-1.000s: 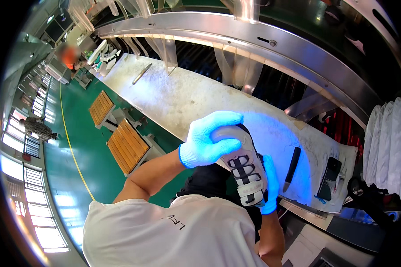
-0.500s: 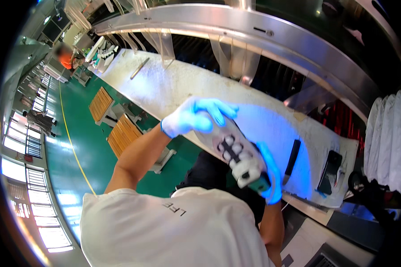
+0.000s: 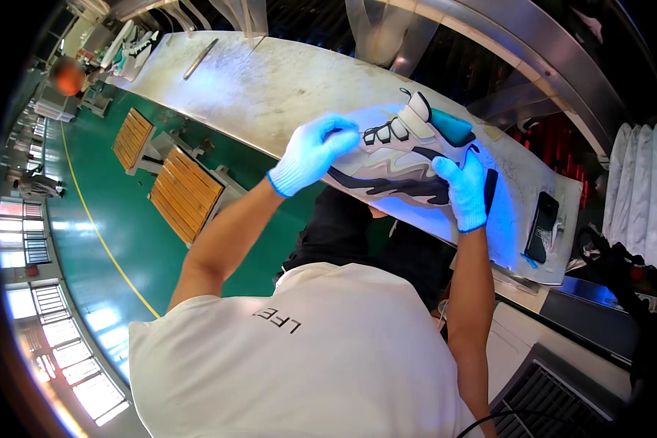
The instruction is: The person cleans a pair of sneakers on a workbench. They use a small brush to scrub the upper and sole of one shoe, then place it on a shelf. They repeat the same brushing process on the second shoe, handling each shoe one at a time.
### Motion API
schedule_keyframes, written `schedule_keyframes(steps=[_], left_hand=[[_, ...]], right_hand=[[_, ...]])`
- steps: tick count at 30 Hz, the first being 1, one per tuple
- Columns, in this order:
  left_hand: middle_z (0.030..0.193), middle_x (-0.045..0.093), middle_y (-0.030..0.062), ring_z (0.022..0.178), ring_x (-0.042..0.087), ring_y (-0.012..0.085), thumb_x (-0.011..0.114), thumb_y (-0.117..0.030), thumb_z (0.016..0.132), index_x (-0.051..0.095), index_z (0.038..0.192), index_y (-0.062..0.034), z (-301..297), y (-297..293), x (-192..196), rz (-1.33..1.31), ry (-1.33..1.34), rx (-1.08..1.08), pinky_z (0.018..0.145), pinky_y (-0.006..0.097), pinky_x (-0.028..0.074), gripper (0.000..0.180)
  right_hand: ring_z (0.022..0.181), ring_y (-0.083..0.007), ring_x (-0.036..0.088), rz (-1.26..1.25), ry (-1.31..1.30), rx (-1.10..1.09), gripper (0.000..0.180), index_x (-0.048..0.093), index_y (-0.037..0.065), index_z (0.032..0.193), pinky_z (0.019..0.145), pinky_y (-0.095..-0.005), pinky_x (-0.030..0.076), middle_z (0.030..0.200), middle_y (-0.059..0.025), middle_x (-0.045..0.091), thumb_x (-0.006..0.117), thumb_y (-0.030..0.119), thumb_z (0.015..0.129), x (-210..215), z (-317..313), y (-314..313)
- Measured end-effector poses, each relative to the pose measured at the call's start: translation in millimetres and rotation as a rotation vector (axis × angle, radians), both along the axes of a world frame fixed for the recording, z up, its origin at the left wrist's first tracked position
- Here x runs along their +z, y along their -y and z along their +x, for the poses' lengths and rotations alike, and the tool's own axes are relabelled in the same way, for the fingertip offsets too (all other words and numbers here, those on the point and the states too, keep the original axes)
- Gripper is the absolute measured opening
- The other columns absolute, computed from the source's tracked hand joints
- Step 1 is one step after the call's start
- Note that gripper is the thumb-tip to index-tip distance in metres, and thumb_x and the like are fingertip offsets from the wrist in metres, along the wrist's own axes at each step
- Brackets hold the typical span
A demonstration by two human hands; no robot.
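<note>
My workbench (image 3: 270,80): pale, scuffed top. Dark phone (image 3: 541,225) near right end. Metal rod (image 3: 200,58) toward far left end. Shoes (image 3: 128,45) at far left corner.

Bright daylight from windows at left, blue glow on workbench (image 3: 270,80), fisheye-bent edges.

The sneaker (image 3: 405,157), earlier held with its sole up, is now turned onto its side, its upper and teal lining shown. The left hand (image 3: 312,152) is moved from over the sole to the toe end, and the right hand (image 3: 463,186) is now wrapped at the heel, above the counter (image 3: 270,80)
</note>
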State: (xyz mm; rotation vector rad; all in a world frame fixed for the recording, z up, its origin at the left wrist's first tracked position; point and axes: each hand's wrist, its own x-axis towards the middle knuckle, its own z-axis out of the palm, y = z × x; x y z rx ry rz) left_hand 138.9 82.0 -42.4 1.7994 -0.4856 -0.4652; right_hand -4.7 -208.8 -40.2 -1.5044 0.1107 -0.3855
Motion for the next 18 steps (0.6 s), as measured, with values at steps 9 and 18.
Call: schedule_keyframes(steps=[9,18], left_hand=[[0.143,0.074,0.0193,0.127,0.074,0.0407,0.095,-0.057,0.070,0.047,0.169,-0.0178,-28.7,53.6,89.0,0.481,0.388,-0.340,0.111,0.047,0.058,0.116],[0.136,0.076,0.0197,0.122,0.075,0.0428,0.094,-0.065,0.070,0.056,0.162,-0.0155,-27.3,62.3,80.4,0.599,0.414,-0.266,0.106,0.047,0.060,0.111]], right_hand=[[0.112,-0.0205,0.074,0.081,-0.111,-0.006,0.057,0.069,0.001,0.146,0.099,-0.0351,0.061,0.130,-0.0100,0.077,0.085,0.019,0.094,-0.3,-5.1,-3.9],[0.125,-0.0332,0.073,-0.382,-0.089,-0.312,0.057,0.069,-0.003,0.142,0.110,-0.0431,0.056,0.133,-0.0205,0.077,0.087,0.029,0.098,-35.7,-13.3,21.4]])
